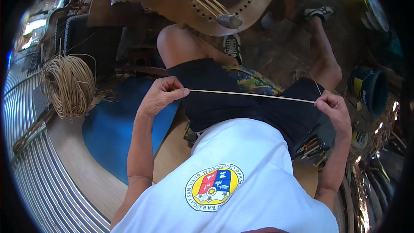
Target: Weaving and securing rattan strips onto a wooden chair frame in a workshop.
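Observation:
A thin, pale cane strand (252, 95) is stretched almost straight across my lap, in front of my dark shorts. Its left end is pinched between the thumb and fingers of my left hand (160, 96). My right hand (335, 111) is closed on the other end, and a fine loose tail rises beside that hand. Beyond my knees stands a curved wooden frame (181, 8) with a row of small drilled holes. Several slim wooden pegs (210, 0) stick out of it, close to a rounded greyish block (229, 20).
A big coil of cane (69, 84) sits at the left, above a blue sheet (114, 125). Corrugated metal (39, 172) lines the far left. Pliers and other hand tools (311, 147) lie near my right forearm. A dark bucket (374, 88) and a yellow container (373, 11) stand at the right.

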Available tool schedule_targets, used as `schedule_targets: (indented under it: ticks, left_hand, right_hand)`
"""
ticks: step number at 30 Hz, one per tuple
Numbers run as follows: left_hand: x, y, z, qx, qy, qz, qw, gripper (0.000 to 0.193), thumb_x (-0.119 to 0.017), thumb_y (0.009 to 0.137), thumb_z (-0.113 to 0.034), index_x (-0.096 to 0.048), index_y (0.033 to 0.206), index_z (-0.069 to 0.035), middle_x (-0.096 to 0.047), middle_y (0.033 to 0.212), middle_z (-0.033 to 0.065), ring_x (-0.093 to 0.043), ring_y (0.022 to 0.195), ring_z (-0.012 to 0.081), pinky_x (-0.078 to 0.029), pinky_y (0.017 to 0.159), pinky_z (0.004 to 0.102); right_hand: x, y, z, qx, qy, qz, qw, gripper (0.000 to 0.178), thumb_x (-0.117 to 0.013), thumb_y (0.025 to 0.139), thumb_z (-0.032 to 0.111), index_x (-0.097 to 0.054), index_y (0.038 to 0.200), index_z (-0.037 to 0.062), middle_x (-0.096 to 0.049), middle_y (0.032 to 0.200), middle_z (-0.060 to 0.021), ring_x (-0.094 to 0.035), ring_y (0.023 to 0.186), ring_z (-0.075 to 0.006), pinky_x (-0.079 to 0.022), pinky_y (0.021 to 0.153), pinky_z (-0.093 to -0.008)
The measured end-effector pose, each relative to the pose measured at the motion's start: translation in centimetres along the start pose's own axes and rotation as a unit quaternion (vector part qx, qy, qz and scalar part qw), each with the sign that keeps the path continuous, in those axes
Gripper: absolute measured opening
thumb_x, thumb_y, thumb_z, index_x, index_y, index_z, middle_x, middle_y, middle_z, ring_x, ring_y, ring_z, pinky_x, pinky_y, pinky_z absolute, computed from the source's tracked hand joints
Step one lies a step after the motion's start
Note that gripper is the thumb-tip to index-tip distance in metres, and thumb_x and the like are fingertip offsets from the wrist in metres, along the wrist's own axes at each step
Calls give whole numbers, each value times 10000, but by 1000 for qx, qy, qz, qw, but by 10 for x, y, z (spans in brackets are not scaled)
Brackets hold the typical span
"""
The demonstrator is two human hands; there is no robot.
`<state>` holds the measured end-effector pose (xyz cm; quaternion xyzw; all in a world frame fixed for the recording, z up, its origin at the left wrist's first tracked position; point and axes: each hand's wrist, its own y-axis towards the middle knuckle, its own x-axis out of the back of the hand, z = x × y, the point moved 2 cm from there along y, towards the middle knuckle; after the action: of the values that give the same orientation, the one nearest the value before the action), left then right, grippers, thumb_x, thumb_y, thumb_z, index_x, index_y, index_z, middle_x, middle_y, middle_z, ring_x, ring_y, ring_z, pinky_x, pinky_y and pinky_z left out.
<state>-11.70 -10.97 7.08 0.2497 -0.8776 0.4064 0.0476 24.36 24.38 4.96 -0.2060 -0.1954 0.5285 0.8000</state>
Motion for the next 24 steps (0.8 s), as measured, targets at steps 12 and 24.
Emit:
schedule_targets:
  ticks: [12, 24]
  left_hand:
    - [1, -5, 9, -3, -45, -8, 999, 196, -824, 817, -212, -699, 810, -61, -571, 682, -45, -470, 626, 40, -348, 573, 227]
    - [77, -16, 30, -2, 97, -59, 994, 228, -780, 839, -230, -643, 771, -61, -511, 637, -65, -424, 565, 37, -300, 508, 235]
  right_hand:
    - [-2, 8, -8, 1, 11, -29, 1000, 208, -768, 864, 199, -711, 858, 0, -556, 751, 66, -479, 720, -28, -377, 677, -217]
    - [139, -48, -4, 5, -244, -96, 965, 216, -702, 891, 198, -666, 839, -8, -603, 754, -16, -560, 735, -80, -440, 667, -270]
